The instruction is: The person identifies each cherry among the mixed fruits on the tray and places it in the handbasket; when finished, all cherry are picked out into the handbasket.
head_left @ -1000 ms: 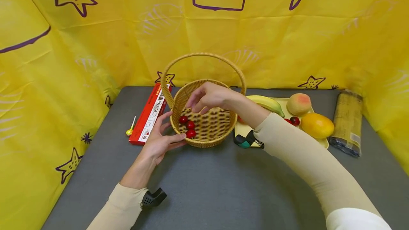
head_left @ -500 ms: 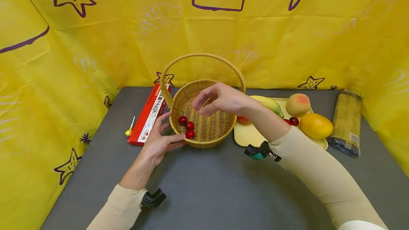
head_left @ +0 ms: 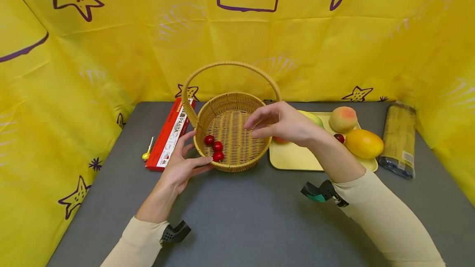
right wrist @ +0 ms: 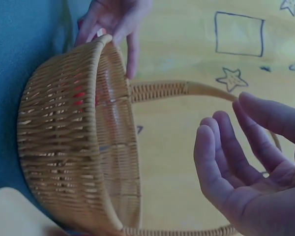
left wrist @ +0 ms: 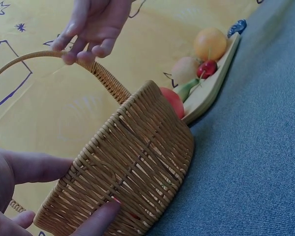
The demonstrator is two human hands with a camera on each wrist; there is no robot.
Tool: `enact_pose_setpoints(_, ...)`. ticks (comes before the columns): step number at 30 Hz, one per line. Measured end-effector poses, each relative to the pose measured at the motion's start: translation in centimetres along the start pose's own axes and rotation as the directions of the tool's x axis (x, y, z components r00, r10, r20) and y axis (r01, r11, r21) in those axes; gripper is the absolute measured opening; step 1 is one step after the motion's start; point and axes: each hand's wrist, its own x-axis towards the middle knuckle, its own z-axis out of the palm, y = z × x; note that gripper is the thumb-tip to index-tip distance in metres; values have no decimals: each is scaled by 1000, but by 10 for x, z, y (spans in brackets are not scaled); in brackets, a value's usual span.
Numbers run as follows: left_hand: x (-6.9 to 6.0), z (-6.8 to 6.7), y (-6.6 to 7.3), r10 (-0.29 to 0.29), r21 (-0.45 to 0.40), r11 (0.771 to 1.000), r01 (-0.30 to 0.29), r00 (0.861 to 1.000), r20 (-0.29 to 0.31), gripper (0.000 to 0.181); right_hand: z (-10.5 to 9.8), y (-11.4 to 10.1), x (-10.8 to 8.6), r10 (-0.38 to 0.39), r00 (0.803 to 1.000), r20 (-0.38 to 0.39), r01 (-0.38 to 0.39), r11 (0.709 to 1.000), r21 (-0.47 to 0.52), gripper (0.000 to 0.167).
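A woven wicker basket (head_left: pixel 237 160) with a tall hoop handle (head_left: pixel 231 63) stands upright on the table. Three red cherries (head_left: pixel 217 146) lie inside it, at the left. My left hand (head_left: pixel 182 170) holds the basket's left side, thumb and fingers spread along the rim and outer wall; the left wrist view shows fingertips against the weave (left wrist: pixel 132 162). Above the right rim hovers my right hand (head_left: pixel 285 125), fingers loosely bent with nothing between them. In the right wrist view that hand (right wrist: pixel 250 167) is apart from the basket wall (right wrist: pixel 54 132).
To the right, a cream tray (head_left: pixel 293 160) bears a peach (head_left: pixel 343 119), a mango (head_left: pixel 364 144), a dark cherry (head_left: pixel 339 138), a partly hidden banana (head_left: pixel 313 118) and a red fruit (head_left: pixel 280 139). Beyond lies a wrapped roll (head_left: pixel 398 139). Leftward are a pasta box (head_left: pixel 168 137) and a lollipop (head_left: pixel 146 155).
My right hand has drawn rightward from over the basket's middle to its right rim, staying empty. The left hand keeps its place on the basket, and the three cherries lie as before.
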Motion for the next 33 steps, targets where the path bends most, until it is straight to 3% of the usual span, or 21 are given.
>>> enact_pose_setpoints(12, -1, 1, 1, -3, 6, 1000, 3, 1000, 3, 98, -17, 20, -36, 9, 994, -109, -2, 998, 68, 23)
enact_pose_setpoints(22, 0, 1, 1, -3, 8, 1000, 3, 1000, 1, 99, -33, 39, -60, 52, 975, -216, -53, 999, 3, 31)
enact_pose_setpoints(33, 0, 0, 0, -3, 2, 1000, 3, 1000, -12, 98, -43, 60, -82, 60, 955, -289, -54, 998, 30, 30)
